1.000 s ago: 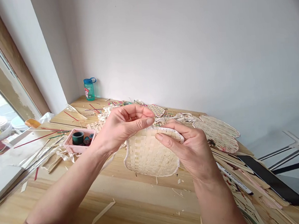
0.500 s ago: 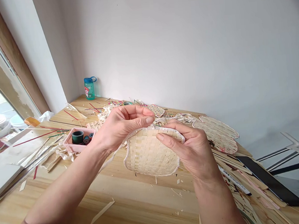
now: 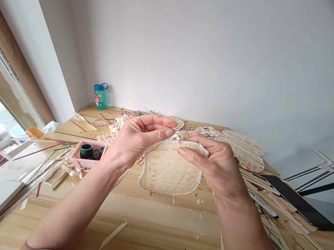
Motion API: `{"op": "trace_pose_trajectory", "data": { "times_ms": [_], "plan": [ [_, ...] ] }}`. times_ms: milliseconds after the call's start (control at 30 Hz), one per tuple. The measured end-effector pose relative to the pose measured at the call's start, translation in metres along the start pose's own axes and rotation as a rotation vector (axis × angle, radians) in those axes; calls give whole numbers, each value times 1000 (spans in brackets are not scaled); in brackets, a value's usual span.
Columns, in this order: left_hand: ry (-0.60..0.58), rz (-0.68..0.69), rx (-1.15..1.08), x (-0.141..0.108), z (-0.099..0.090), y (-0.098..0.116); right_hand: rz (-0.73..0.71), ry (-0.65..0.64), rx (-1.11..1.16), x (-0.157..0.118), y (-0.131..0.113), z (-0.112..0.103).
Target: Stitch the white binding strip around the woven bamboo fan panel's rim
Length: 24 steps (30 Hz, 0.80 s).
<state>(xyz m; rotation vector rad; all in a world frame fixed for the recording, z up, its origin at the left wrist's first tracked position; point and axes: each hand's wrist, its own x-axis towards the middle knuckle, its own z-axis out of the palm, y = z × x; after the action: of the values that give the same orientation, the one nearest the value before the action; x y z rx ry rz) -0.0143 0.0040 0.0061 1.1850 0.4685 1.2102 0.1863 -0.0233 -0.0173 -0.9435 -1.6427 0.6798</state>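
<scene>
A woven bamboo panel with a rounded outline and a pale binding along its rim is held over the wooden table. My left hand pinches the panel's top rim between thumb and fingertips, at a thin pale strand of binding. My right hand grips the rim's upper right part, with its thumb lying across the weave. The lower part of the panel rests near the tabletop. The hands hide the panel's top corners.
A pink tray holds dark spools at the left. Behind stand a teal water bottle and scattered shavings. Finished woven pieces, loose bamboo strips and a long black strip lie on the right. A wall backs the table.
My left hand has moved slightly right along the rim, and the right hand has shifted a little with the panel. The whole view has drifted slightly.
</scene>
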Motion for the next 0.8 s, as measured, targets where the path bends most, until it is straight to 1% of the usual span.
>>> {"op": "trace_pose_trajectory", "data": {
  "times_ms": [267, 433, 600, 700, 800],
  "plan": [
    [-16, 18, 72, 1, -6, 3, 1, -20, 22, 0, -2, -1],
    [-33, 16, 49, 0, -1, 2, -7, -6, 24, -1, -3, 0],
    [-40, 41, 95, -4, 4, 3, -31, 9, -5, -2, -2, 1],
    [-36, 61, 126, -3, 0, 5, -42, 4, -16, -2, -3, 1],
    [-28, 57, 206, -1, -8, 8, -49, 5, -16, -1, -5, 1]
  ]
}}
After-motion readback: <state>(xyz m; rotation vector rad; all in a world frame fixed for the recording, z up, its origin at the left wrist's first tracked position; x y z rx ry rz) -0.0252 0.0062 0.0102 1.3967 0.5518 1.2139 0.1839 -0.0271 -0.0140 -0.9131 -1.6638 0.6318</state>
